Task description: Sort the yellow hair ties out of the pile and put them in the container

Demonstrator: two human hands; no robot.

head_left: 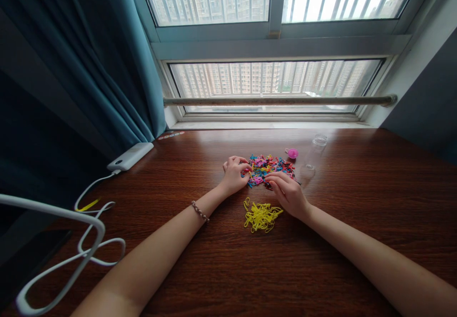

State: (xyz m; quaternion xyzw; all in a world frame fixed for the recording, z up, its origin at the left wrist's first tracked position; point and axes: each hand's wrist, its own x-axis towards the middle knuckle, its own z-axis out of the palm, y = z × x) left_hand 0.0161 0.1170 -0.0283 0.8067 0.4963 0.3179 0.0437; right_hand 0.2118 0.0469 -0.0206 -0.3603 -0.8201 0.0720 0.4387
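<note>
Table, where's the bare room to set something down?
Right of the bottle; between the white box and left hand; below the yellow pile, between the forearms. Crowded: around the mixed pile, by the right hand and lid, and far left, along the cable.

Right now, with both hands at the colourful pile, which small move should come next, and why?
Probably the right hand should pick some yellow out of the mixed pile and add it to the yellow pile: yellow shows among the mixed colours, and that nearer pile looks all yellow.
</note>
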